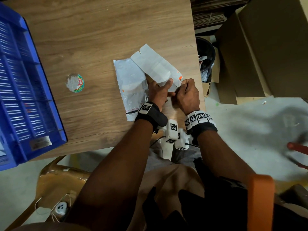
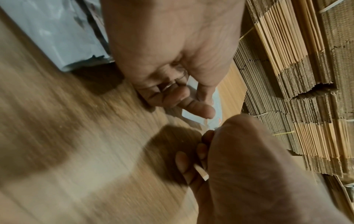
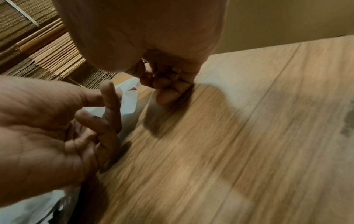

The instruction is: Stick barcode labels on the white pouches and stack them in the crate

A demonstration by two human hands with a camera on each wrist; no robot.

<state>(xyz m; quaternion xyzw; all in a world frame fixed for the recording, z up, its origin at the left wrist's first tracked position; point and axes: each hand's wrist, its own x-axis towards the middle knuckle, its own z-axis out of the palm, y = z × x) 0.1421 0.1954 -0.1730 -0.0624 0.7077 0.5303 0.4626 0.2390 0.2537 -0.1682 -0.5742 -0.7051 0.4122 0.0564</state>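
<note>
A white pouch (image 1: 130, 80) (image 2: 47, 30) (image 3: 28, 207) lies flat on the wooden table (image 1: 100, 39). Slanting across its far right corner is a white label strip (image 1: 153, 64) (image 3: 129, 101) with an orange mark at its near end. My left hand (image 1: 166, 85) (image 2: 191, 98) (image 3: 107, 97) holds the strip's near end, thumb on top and fingers beneath. Just to the right, my right hand (image 1: 185, 88) (image 2: 203, 159) (image 3: 166, 86) has its fingers curled and pinches the strip's end by the orange mark. The blue crate (image 1: 45, 87) stands at the table's left.
A round torn sticker (image 1: 75, 83) is stuck to the table left of the pouch. The table's right edge runs close to my right hand. Beyond it are a black bin (image 1: 205, 54), big cardboard boxes (image 1: 266, 47) and stacked flat cardboard (image 2: 296, 75). A brown chair (image 1: 58, 177) stands near left.
</note>
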